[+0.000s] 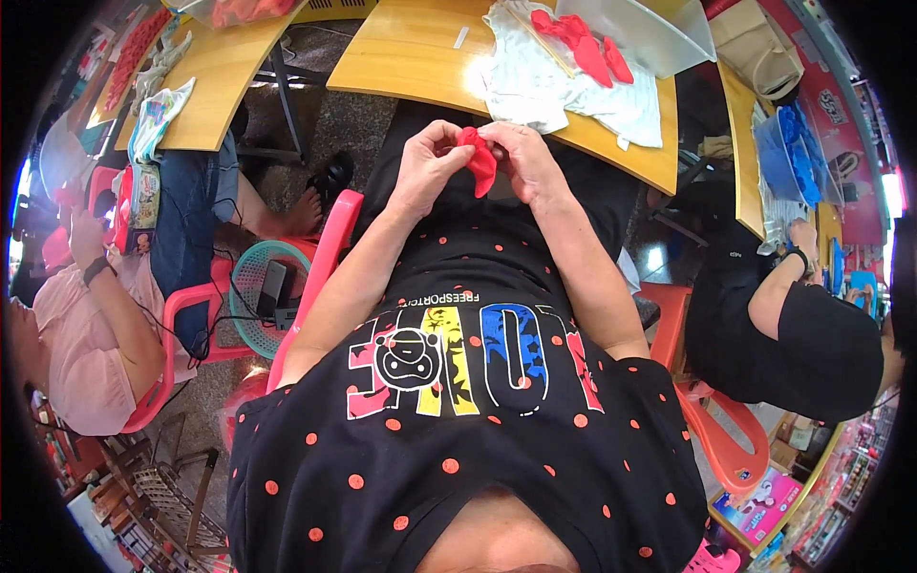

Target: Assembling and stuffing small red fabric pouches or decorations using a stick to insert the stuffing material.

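Note:
Both hands are raised over my lap, close to the near edge of the wooden table (401,57). Between them is a small, gathered red cloth piece (482,177), its loose end hanging down. My left hand (427,167) pinches it from the left with thumb and fingers. From the right, my right hand (528,162) is closed on its upper part, its fingertips partly hidden behind the cloth. On the table just beyond lies a white cloth (523,95), with several similar red cloth pieces (585,46) on top.
A clear plastic bin (659,33) stands at the table's far right. People sit at other tables to the left and right. A turquoise basket (250,301) holds a dark device beside my pink chair (330,244). A blue container (788,153) stands on the right-hand table.

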Available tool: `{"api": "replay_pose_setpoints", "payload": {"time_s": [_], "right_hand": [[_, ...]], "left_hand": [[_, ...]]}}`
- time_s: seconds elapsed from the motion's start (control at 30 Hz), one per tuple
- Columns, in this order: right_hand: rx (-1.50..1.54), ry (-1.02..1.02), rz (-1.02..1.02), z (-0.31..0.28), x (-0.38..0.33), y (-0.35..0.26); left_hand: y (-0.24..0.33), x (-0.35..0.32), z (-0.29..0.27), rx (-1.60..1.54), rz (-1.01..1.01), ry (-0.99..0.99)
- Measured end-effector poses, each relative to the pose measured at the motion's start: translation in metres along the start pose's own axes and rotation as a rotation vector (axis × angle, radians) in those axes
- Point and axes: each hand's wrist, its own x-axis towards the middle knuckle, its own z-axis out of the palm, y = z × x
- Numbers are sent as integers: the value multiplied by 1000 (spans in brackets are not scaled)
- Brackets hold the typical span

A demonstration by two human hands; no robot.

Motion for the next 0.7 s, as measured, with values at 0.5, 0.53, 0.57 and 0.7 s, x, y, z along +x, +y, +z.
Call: {"api": "replay_pose_setpoints", "payload": {"time_s": [0.5, 0.53, 0.57, 0.7], "right_hand": [[-927, 57, -700, 10, -7, -7], [-1069, 4, -974, 10, -7, -7], [-1073, -47, -926, 10, -9, -7], [-1111, -119, -964, 5, -9, -13]], "left_hand": [[-1, 5, -14, -211, -277, 94], [-3, 6, -19, -212, -277, 96], [-6, 6, -23, -286, -353, 104], [-4, 3, -19, -458, -537, 126]]}}
